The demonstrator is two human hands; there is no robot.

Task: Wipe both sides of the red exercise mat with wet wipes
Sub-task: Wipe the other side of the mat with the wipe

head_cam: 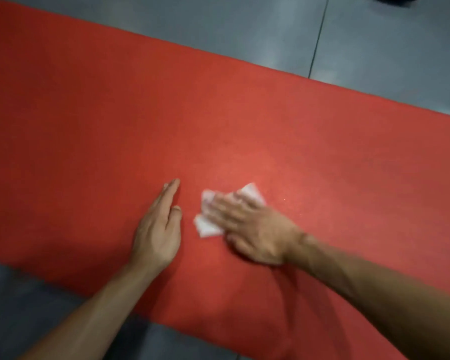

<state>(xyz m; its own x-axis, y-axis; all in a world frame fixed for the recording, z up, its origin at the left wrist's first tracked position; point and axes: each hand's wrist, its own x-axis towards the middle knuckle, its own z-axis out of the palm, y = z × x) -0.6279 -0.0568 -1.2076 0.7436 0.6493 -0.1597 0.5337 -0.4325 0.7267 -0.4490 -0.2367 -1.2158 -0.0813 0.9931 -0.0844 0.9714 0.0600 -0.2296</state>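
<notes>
While the mat (115, 120) lies flat across the grey floor (374, 48), the left hand (157, 229) rests on it, fingers straight and together; just beside it the right hand (252, 229) presses a white wipe (205, 227) (blurred) flat, fingers spread.

broad bare red mat (115, 120) ahead, left hand (157, 229) flat just beside wet wipe (208, 224)

We see the red exercise mat (166, 113) lying flat and unrolled on the grey floor, running diagonally across the view. A white wet wipe (205, 224), crumpled and partly covered, lies on the mat's near-centre surface.
</notes>
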